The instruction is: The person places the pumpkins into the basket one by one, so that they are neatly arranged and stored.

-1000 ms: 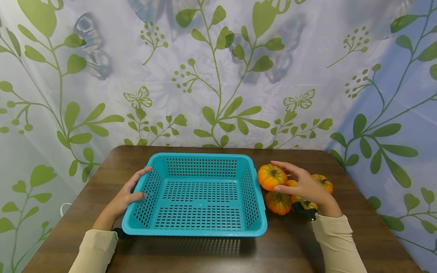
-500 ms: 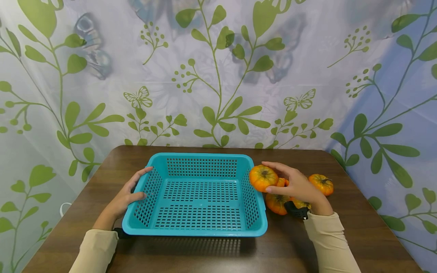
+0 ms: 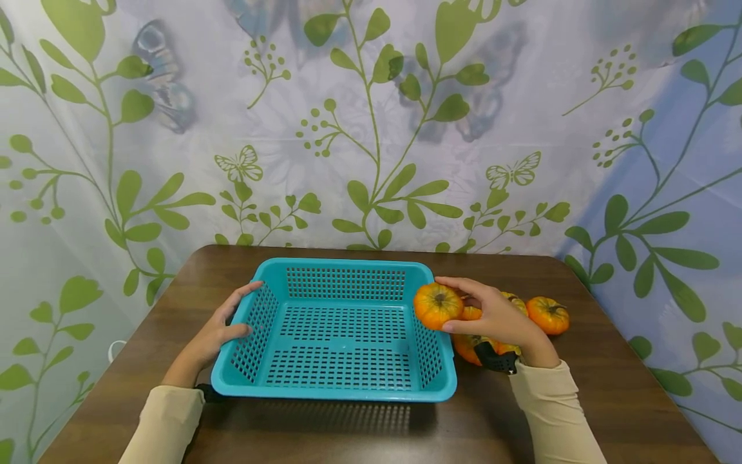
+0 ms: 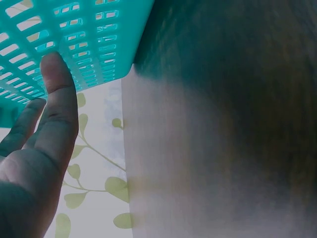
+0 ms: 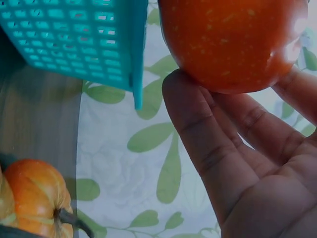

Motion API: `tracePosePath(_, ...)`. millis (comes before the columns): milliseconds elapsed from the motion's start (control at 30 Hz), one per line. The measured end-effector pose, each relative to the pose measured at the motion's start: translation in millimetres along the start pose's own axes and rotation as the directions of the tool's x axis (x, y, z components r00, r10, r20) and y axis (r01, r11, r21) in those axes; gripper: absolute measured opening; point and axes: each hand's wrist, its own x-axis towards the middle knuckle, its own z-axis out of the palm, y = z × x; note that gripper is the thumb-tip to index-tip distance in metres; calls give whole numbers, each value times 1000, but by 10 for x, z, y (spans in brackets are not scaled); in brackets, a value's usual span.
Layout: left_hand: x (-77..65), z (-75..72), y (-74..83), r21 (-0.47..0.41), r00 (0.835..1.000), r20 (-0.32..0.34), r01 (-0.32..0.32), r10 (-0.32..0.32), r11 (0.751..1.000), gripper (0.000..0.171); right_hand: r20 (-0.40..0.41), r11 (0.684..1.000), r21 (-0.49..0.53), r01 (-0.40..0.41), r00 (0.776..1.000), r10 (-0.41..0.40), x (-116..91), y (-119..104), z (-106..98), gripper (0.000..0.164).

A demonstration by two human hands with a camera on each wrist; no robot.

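Note:
A turquoise plastic basket with slotted sides stands on the table, and no contents show inside. At its left rim is my left hand, fingers fairly straight and spread; in the left wrist view the fingertips overlap the slotted wall. My right hand holds a small orange pumpkin between thumb and fingers, over the basket's right rim. Close up in the right wrist view, the pumpkin sits against the fingertips, beside the basket.
Several more small pumpkins lie right of the basket, partly hidden by the right hand; one pumpkin sits farthest right. The brown wooden table ends at a leaf-patterned fabric backdrop.
My right hand has carried the pumpkin leftward, from beside the basket to over its right rim. The left hand and basket have stayed in place; the head view has shifted slightly.

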Motion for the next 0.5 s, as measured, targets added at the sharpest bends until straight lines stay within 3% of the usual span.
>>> tracePosePath(500,1,1,1,7,1000,-1,-18,18,1000,78,66,998,-36,50,997,-48,174,-190,-30,75)
